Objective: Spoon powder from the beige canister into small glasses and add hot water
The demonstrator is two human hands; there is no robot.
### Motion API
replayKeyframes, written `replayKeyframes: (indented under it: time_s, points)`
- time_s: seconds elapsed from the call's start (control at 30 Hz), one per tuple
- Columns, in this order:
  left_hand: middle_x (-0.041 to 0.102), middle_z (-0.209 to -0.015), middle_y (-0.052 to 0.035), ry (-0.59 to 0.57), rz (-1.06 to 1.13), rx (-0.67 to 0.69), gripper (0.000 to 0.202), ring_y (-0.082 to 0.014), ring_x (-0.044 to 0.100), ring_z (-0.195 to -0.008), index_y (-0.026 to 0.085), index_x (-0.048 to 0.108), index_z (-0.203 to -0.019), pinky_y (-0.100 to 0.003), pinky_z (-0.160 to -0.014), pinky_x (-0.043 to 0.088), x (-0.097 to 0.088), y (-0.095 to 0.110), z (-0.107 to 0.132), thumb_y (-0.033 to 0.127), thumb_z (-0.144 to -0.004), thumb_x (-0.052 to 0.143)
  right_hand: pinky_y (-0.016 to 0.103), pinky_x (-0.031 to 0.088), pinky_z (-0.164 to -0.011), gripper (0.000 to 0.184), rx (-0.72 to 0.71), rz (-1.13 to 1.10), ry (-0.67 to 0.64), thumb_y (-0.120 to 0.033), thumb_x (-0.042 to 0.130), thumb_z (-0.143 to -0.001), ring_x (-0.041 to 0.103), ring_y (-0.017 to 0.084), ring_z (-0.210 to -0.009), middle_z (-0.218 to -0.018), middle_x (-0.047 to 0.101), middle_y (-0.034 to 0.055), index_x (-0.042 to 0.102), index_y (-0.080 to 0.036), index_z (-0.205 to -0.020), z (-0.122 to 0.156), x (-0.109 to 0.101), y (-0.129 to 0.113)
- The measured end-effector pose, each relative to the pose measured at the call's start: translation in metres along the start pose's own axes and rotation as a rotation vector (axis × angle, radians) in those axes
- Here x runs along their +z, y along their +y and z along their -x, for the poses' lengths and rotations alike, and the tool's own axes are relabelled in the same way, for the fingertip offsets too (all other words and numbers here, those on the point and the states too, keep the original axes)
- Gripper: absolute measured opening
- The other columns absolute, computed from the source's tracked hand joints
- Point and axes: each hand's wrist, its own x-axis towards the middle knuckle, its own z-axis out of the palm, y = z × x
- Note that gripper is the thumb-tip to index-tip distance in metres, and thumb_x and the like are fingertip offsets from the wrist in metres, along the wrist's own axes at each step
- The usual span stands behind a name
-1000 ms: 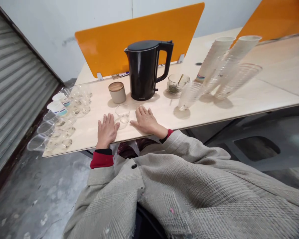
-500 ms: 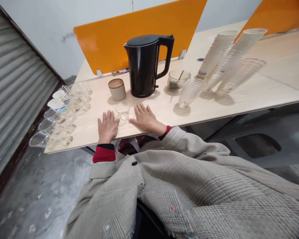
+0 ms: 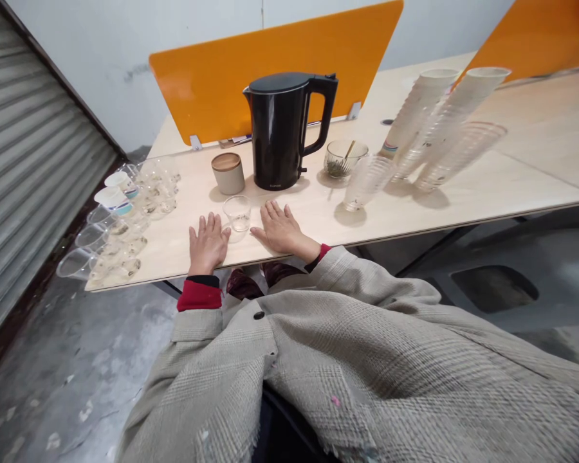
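Note:
My left hand (image 3: 207, 245) lies flat and open on the light wooden table (image 3: 487, 186), palm down, near the front edge. My right hand (image 3: 280, 230) also rests flat with fingers spread, holding nothing. Between the two hands stands a small clear glass cup (image 3: 237, 213), close to both thumbs but touched by neither. Just behind it are a black electric kettle (image 3: 284, 130) and a beige canister with a wooden lid (image 3: 227, 173).
A glass bowl with green leaves and a spoon (image 3: 340, 159) sits right of the kettle. Stacks of plastic and paper cups (image 3: 434, 128) lean at the right. Several clear and paper cups (image 3: 120, 215) crowd the table's left end. An orange divider (image 3: 212, 83) stands behind.
Both hands stay flat on the table beside the glass cup. Only the camera view has shifted slightly.

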Motion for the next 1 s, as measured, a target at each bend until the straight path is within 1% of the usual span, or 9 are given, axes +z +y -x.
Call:
replayKeyframes:
  time_s: [0.33,0.5,0.7,0.9,1.0]
  points:
    - [0.017,-0.185,-0.0059,0.008,0.0,0.007,0.073,-0.0325,0.012,-0.173,0.014,0.024,-0.175,-0.063,-0.139,0.014,0.0002,-0.0003,0.0001,0.048,-0.111,0.015,0.06,0.01,-0.139,0.085,-0.004,-0.01,0.025,-0.058,0.035,-0.11,0.013,0.037,-0.172,-0.181,0.018,0.0248,0.028,0.001,-0.171,-0.0037,0.0053,0.0033]
    - [0.015,-0.185,-0.0056,-0.008,0.02,0.006,0.073,-0.0324,0.01,-0.173,0.014,0.023,-0.175,-0.063,-0.139,0.012,-0.0009,-0.0001,0.0004,0.048,-0.111,0.015,0.059,0.009,-0.139,0.086,0.0,-0.003,0.009,-0.058,0.035,-0.11,0.012,0.037,-0.172,-0.182,0.016,0.0248,0.026,0.003,-0.171,-0.0031,0.0042,0.0028]
    - [0.016,-0.185,-0.0059,-0.001,0.03,0.01,0.073,-0.0329,0.01,-0.173,0.013,0.023,-0.175,-0.063,-0.139,0.012,-0.0005,-0.0002,0.0008,0.049,-0.111,0.015,0.06,0.009,-0.139,0.086,0.001,-0.003,0.015,-0.057,0.036,-0.11,0.013,0.037,-0.172,-0.181,0.017,0.0254,0.026,0.004,-0.171,-0.0027,0.0034,0.0017]
    - [0.018,-0.185,-0.0059,0.014,-0.001,0.011,0.072,-0.0317,0.013,-0.172,0.017,0.025,-0.175,-0.062,-0.139,0.016,0.0006,-0.0008,0.0006,0.049,-0.111,0.015,0.06,0.01,-0.138,0.086,-0.002,-0.011,0.021,-0.056,0.036,-0.11,0.013,0.037,-0.172,-0.181,0.018,0.0254,0.026,0.004,-0.171,-0.0019,0.0034,0.0017]
    - [0.017,-0.185,-0.0057,0.005,-0.001,0.01,0.073,-0.0317,0.011,-0.173,0.016,0.024,-0.175,-0.062,-0.139,0.014,0.0004,-0.001,0.0004,0.049,-0.111,0.015,0.06,0.009,-0.139,0.086,0.001,-0.004,0.019,-0.056,0.036,-0.11,0.013,0.037,-0.172,-0.182,0.017,0.0252,0.025,0.004,-0.171,-0.0014,0.003,0.0015]
